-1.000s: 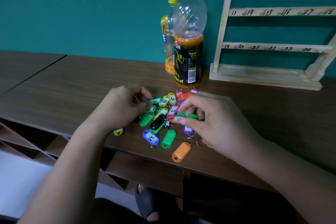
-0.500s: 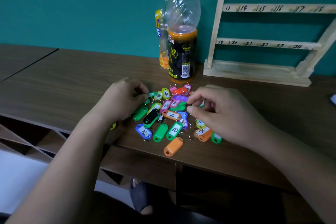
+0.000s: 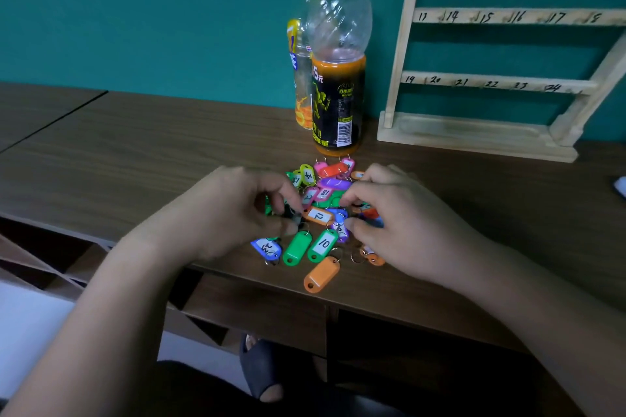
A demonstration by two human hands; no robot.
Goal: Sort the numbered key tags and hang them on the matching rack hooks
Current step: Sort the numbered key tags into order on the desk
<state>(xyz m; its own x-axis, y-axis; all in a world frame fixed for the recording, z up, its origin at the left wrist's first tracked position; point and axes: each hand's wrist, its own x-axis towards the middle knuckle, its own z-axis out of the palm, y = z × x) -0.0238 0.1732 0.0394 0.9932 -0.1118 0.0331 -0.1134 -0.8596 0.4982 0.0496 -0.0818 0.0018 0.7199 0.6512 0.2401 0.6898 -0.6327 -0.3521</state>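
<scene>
Head view, as I log it: key tags (image 3: 318,215) heaped on counter (image 3: 135,162), just in front of black-capped bottle (image 3: 338,78); rack (image 3: 474,135) right of bottle. Hands: left hand (image 3: 220,213) pinches black tag (image 3: 288,213); right hand (image 3: 406,223) curled over heap, grip I cannot tell.

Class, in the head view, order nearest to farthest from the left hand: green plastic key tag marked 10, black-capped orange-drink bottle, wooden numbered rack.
1. Green key tag marked 10, just right of left hand.
2. Black-capped bottle, behind.
3. Wooden rack, far right.
</scene>
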